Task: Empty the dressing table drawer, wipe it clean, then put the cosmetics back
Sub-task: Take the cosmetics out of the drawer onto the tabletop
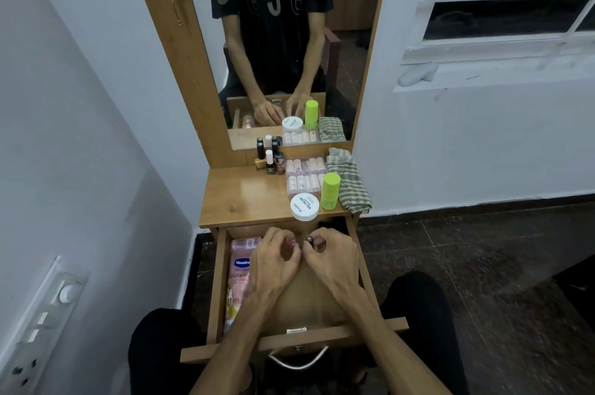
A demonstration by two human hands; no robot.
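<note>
While both hands work deep in the open drawer, still emptying. Left hand curled around a small pinkish item, identity unclear. Right hand pinching a small dark-capped bottle, probably nail polish. Just left of both grips, Vaseline lotion tube lying flat, yet to come out. Next, by judgement: lift both finds up onto the tabletop beyond the grips, beside the nail polish bottles. Striped cloth waiting for wiping.
</note>
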